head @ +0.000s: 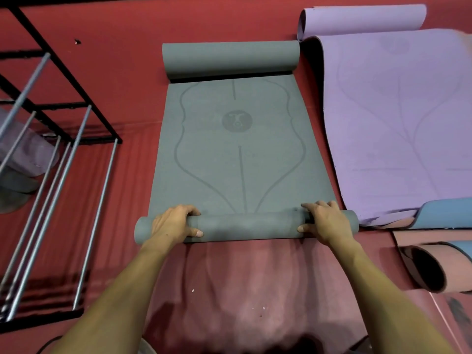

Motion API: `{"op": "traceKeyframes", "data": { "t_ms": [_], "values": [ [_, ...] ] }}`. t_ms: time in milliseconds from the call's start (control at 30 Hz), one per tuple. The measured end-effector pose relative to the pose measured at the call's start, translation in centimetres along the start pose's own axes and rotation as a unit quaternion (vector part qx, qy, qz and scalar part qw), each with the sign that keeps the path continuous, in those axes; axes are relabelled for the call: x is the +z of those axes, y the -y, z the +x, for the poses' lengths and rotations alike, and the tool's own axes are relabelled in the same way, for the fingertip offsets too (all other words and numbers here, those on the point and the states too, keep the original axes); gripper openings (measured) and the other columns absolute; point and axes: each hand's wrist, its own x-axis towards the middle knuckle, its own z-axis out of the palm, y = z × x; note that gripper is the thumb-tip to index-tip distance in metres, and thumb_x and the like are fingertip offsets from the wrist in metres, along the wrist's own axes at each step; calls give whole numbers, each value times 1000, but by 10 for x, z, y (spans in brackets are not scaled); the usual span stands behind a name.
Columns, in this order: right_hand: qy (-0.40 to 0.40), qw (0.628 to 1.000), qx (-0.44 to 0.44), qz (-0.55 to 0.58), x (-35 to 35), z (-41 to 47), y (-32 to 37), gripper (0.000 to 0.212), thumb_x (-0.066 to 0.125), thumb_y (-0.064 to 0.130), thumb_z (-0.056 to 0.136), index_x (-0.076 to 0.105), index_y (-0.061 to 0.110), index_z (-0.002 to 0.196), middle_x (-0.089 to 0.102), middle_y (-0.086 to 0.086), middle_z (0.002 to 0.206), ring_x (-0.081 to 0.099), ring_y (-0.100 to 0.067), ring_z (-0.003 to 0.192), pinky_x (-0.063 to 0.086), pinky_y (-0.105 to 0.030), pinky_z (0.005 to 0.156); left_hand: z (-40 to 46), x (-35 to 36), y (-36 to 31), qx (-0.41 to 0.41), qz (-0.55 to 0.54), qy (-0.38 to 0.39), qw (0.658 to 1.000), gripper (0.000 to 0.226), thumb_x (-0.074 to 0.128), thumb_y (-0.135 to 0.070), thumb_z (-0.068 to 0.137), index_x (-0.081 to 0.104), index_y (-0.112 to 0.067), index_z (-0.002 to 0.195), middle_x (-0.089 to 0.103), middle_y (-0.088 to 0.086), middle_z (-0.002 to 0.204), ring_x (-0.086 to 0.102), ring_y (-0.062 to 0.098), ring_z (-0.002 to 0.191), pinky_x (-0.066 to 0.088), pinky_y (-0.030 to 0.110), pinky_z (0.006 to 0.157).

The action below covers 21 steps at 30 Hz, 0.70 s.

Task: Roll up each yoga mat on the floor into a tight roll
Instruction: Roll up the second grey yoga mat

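Both hands, left hand (173,222) and right hand (325,223), clamp the grey mat (237,154) roll's ends, set wide to keep it even and tight.

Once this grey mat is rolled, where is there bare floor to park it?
Bare red floor lies between the metal rack and the grey mat, and beyond the mat's far curl. The right is crowded: the purple mat abuts it, with a pink-and-blue roll nearer.
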Motion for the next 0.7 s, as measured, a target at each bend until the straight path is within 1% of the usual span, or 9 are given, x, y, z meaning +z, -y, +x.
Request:
{"op": "traceKeyframes", "data": {
  "t_ms": [67,133,267,367,500,567,600,667,700],
  "values": [
    [-12,1000,7,19,2,0,1,61,85,48,80,59,24,130,68,2,120,48,-24,109,47,-38,84,-1,3,-1,1,18,-18,1000,59,89,-53,72,65,-44,125,64,-13,123,57,18,121,46,40,98],
    [-27,999,-2,27,5,0,-1,54,85,47,80,65,25,125,68,3,121,49,-25,106,47,-38,86,-3,8,-1,13,36,-51,998,59,86,-56,75,64,-46,129,61,-12,125,52,19,125,43,41,101],
    [-61,998,5,25,9,-2,-3,54,83,52,80,71,32,129,60,-1,123,44,-32,115,49,-44,96,-2,9,-1,15,13,-80,997,50,85,-53,78,63,-44,122,64,-14,120,56,19,122,42,41,98],
    [-70,997,8,37,10,0,-1,54,82,48,83,66,27,130,64,-2,120,48,-31,115,49,-44,94,-3,11,-4,17,37,-103,994,46,80,-55,82,68,-45,125,62,-14,123,52,18,125,37,39,102],
    [-78,996,-15,51,11,0,-3,42,78,47,88,71,26,123,68,1,119,49,-29,111,49,-40,93,-4,15,-1,21,-12,-132,991,48,81,-51,82,70,-40,127,67,-9,119,62,21,119,45,40,100],
    [-68,996,-24,43,11,0,-5,46,69,54,91,71,26,128,67,0,126,50,-31,114,47,-40,99,-1,11,-1,22,-9,-122,992,45,79,-53,84,71,-39,127,69,-9,124,64,21,119,45,40,102],
    [-60,997,-20,36,10,0,-5,54,59,62,91,69,28,131,64,-2,130,49,-32,117,45,-41,103,0,9,-1,22,-3,-111,994,45,77,-54,86,70,-40,128,69,-10,127,63,21,121,44,40,105],
    [-44,999,-1,28,13,-3,-3,74,39,74,83,65,33,138,57,-4,139,44,-34,125,39,-45,111,1,7,-1,20,3,-87,996,51,72,-61,86,67,-40,133,66,-11,134,61,20,126,39,44,113],
    [-40,999,7,24,15,-5,-2,79,36,75,79,62,35,141,54,-5,142,41,-35,127,36,-47,114,2,6,-1,17,2,-75,997,59,71,-66,83,65,-40,135,64,-11,137,59,20,129,35,46,117]
  ]
}}
